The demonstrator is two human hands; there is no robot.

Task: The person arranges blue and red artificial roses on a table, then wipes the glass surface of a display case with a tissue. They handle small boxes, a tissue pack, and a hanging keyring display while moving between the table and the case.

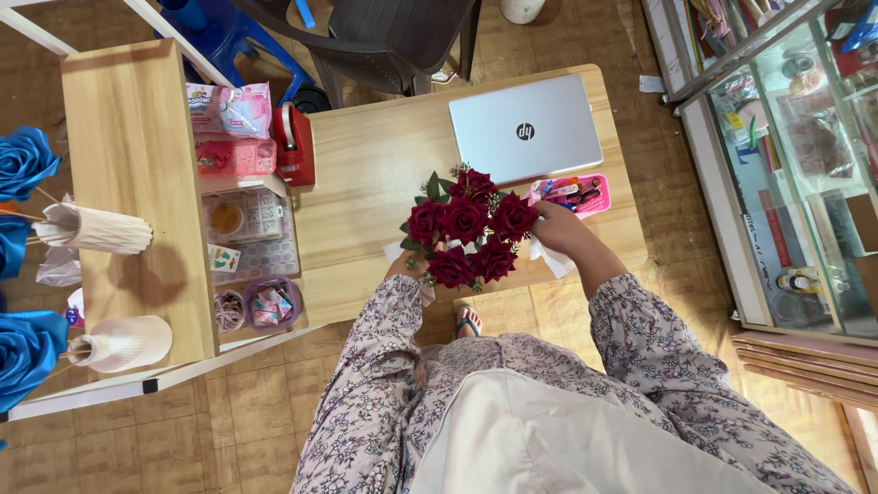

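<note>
A bouquet of several dark red roses (468, 229) with green leaves is held up above the wooden table (366, 183). My left hand (407, 266) grips it from below, mostly hidden behind the blooms. My right hand (560, 229) touches the bouquet's right side and holds white wrapping paper (552, 259) against it. Both arms wear floral-print sleeves.
A shut silver laptop (525, 128) lies at the table's far side, a pink tray of small items (574, 194) beside it. To the left stand a red tape dispenser (294, 144), clear bead boxes (249, 229), white vases (96, 229) and blue fabric roses (23, 160). A glass cabinet (796, 155) is on the right.
</note>
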